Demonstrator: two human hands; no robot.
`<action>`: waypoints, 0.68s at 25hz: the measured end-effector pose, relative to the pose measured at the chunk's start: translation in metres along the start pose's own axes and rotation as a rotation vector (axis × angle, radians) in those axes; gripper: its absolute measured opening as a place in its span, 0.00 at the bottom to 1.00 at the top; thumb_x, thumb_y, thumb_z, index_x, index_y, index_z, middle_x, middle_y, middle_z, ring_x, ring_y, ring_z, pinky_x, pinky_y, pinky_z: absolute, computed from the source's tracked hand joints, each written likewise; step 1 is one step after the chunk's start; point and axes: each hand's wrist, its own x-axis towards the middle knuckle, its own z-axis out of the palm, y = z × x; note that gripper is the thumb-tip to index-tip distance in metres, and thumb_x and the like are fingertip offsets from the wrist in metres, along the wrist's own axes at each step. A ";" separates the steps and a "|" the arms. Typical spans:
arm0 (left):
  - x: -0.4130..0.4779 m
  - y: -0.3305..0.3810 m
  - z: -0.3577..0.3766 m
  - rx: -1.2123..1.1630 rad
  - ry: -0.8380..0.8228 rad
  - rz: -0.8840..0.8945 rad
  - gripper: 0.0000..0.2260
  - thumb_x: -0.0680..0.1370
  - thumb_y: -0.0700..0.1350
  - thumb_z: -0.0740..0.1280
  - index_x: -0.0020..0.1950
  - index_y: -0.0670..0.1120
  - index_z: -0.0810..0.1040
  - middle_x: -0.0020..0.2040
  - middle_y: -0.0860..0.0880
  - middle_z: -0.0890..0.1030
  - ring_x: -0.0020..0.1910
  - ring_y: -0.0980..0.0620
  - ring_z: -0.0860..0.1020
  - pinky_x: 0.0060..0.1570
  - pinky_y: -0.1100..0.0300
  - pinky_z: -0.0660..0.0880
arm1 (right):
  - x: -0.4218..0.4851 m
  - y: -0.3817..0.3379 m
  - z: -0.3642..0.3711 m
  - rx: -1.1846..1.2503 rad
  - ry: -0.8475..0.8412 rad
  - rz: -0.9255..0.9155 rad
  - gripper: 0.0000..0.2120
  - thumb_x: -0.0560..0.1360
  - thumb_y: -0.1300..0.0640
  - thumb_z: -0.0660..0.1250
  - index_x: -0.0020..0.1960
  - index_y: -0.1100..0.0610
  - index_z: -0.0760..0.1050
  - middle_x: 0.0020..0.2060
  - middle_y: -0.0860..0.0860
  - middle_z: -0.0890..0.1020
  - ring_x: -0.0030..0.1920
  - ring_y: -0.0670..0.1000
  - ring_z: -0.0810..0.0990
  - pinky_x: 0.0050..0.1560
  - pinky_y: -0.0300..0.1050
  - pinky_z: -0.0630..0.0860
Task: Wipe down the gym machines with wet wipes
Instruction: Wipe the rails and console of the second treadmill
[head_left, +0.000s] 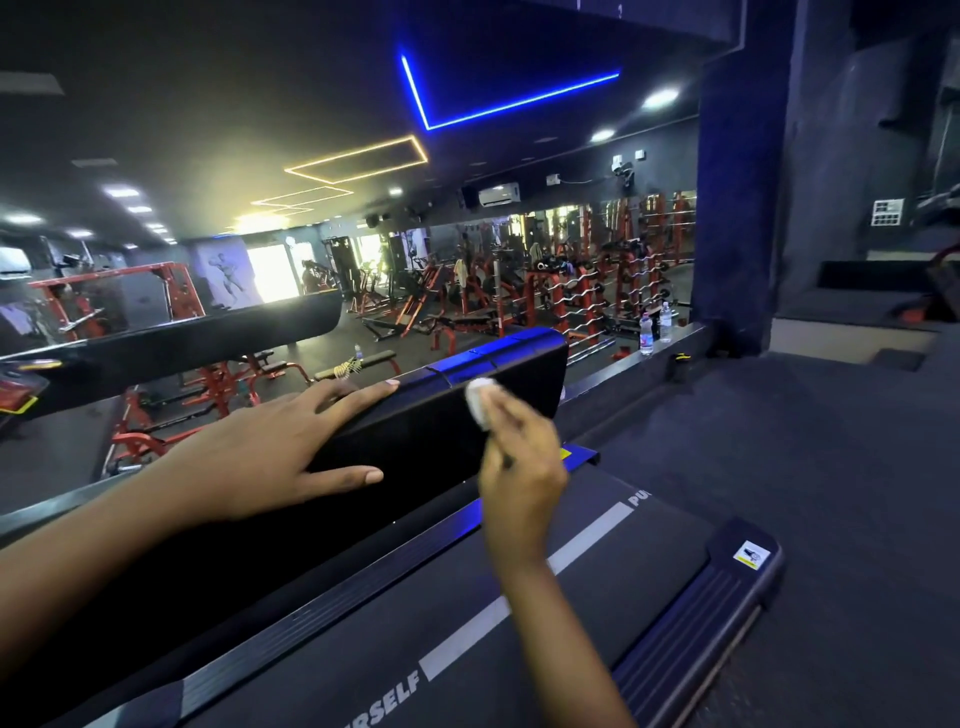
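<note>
Black panel blocks us just ahead of our right hand and its wipe, our left hand bars the panel top to the left, free air rightward and below over the treadmill belt

Left hand and right hand bare; forearms bare up to frame edge, at 8 and 6 o'clock; fingernails short, plain.

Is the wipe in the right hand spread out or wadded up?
Wadded up: the wet wipe is a small white lump pinched by the right hand against the treadmill's black panel.
</note>
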 end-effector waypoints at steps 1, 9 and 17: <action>0.000 0.000 -0.001 0.001 0.001 0.002 0.33 0.62 0.78 0.36 0.62 0.73 0.27 0.73 0.59 0.54 0.67 0.58 0.67 0.58 0.63 0.70 | 0.016 0.016 -0.002 -0.031 0.055 0.097 0.19 0.69 0.70 0.59 0.55 0.60 0.80 0.51 0.52 0.82 0.50 0.51 0.79 0.58 0.28 0.68; 0.001 -0.001 0.001 -0.012 0.006 0.008 0.34 0.60 0.80 0.33 0.62 0.73 0.26 0.73 0.58 0.56 0.66 0.58 0.67 0.60 0.62 0.70 | 0.007 -0.009 0.023 -0.120 0.099 0.092 0.17 0.69 0.70 0.62 0.53 0.59 0.82 0.42 0.54 0.82 0.41 0.51 0.77 0.46 0.36 0.70; 0.002 -0.008 0.003 -0.037 -0.027 0.017 0.34 0.61 0.80 0.35 0.62 0.72 0.25 0.73 0.55 0.57 0.68 0.55 0.66 0.65 0.56 0.69 | 0.006 0.006 -0.002 -0.006 0.041 0.201 0.20 0.68 0.72 0.59 0.53 0.60 0.81 0.49 0.50 0.82 0.48 0.50 0.80 0.55 0.30 0.72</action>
